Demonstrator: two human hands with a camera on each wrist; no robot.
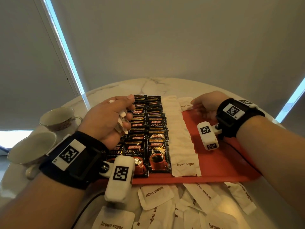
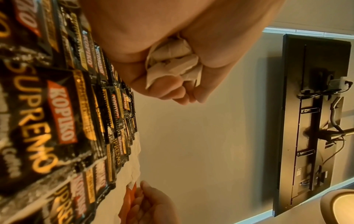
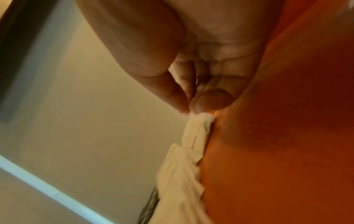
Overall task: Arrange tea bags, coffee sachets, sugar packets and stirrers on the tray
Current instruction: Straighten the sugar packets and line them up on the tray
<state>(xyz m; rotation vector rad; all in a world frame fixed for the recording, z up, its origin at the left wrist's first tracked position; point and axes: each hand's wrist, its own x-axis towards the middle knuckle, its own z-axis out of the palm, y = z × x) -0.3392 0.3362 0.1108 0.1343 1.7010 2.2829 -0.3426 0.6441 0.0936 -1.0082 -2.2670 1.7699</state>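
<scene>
Paper, matte and creased: my left hand (image 1: 109,119) is curled round a crumpled wad of white brown sugar packets (image 2: 172,60), held above the coffee sachets (image 1: 149,138). Those sachets are glossy black foil rectangles printed KOPIKO SUPREMO, overlapped like shingles in columns on the left part of the flat red tray (image 1: 222,164); their long axes and the columns run from near edge to far edge. Beside them, a column of white paper sugar packets (image 1: 181,142) runs the same way, the nearest one reading "brown sugar" toward me. My right hand (image 1: 206,104) pinches the right edge of a single sugar packet (image 1: 185,103) at the tray's far edge, thumb and forefinger closed on the paper. More packets (image 1: 189,207) lie scattered on the marble table (image 1: 148,83) before the tray. Two glazed ceramic teacups (image 1: 41,138) stand left.
</scene>
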